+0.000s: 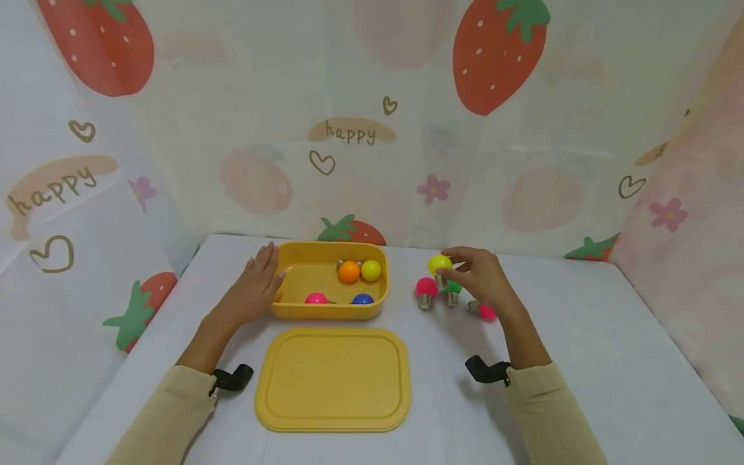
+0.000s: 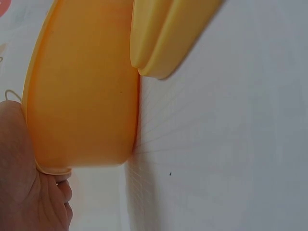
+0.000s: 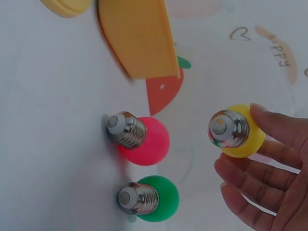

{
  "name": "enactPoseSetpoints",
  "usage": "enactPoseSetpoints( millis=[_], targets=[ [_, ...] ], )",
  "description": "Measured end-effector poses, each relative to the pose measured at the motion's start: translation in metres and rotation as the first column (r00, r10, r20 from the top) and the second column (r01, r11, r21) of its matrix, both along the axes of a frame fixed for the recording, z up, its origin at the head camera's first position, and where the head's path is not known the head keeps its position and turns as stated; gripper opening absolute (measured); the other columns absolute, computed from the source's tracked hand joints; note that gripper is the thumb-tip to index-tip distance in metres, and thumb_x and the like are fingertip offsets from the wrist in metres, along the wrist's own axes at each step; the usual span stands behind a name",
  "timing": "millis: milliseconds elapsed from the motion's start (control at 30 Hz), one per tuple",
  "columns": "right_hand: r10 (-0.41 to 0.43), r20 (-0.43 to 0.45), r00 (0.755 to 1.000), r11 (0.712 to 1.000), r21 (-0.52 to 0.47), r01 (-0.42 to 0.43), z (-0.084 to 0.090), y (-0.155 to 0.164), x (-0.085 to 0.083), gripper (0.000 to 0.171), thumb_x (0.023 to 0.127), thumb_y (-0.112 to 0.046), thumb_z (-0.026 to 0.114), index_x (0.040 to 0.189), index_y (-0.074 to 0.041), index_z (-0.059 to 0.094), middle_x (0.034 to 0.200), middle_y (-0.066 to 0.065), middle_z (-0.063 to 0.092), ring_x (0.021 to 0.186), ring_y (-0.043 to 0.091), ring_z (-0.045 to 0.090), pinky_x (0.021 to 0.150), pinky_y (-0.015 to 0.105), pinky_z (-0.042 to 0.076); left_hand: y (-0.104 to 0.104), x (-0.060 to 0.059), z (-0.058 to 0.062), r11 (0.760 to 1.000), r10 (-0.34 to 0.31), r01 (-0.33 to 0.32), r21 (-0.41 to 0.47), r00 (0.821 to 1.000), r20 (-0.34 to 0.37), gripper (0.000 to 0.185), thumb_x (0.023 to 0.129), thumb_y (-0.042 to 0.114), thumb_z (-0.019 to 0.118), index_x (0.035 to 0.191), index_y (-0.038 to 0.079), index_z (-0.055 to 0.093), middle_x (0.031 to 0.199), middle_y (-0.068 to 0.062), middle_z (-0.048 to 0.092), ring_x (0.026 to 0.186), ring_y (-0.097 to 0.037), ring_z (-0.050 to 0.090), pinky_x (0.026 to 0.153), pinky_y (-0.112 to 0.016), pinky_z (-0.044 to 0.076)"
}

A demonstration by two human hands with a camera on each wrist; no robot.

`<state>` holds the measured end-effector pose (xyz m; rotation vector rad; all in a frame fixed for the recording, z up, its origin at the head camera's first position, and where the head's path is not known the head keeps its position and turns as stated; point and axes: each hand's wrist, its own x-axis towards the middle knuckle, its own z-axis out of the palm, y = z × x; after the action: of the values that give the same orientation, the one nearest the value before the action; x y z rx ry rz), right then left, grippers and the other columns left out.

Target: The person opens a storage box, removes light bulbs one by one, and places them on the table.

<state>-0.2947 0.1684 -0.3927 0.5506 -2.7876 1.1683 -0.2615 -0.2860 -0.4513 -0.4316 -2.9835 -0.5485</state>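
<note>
Between thumb and fingers, my right hand (image 1: 481, 276) pinches a yellow light bulb (image 3: 243, 130), raised above the table with its metal screw base showing. Below it lie a pink bulb (image 3: 147, 141), a green bulb (image 3: 161, 198) and another pink bulb (image 1: 487, 312). My left hand (image 1: 256, 284) rests with straight fingers against the left end of a yellow plastic box (image 1: 325, 312). Inside the box are an orange bulb (image 1: 349, 271), a yellow-green bulb (image 1: 371, 270), a pink bulb (image 1: 316, 298) and a blue bulb (image 1: 363, 299), the last two partly hidden by the front wall.
A flat yellow lid (image 1: 332, 380) lies on the white-covered table (image 1: 442, 413) in front of the box. Behind the table hangs a cloth backdrop (image 1: 407, 194) printed with strawberries, and similar cloth stands on both sides.
</note>
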Motion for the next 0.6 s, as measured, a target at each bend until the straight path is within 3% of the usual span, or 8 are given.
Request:
enactPoseSetpoints(
  millis=[600],
  targets=[
    [-0.038, 0.064, 0.997, 0.999, 0.018, 0.037, 0.001, 0.019, -0.004, 0.044, 0.094, -0.023, 0.074, 0.134, -0.007, 0.065, 0.12, 0.019, 0.069, 0.102, 0.034, 0.07, 0.084, 0.047, 0.059, 0.001, 0.0, 0.0, 1.0, 0.009, -0.009, -0.002, 1.0, 0.007, 0.068, 0.112, 0.033, 0.028, 0.158, -0.01, 0.003, 0.167, -0.027, 0.0, 0.154, -0.042, -0.001, 0.123, -0.057, 0.003]
  ],
)
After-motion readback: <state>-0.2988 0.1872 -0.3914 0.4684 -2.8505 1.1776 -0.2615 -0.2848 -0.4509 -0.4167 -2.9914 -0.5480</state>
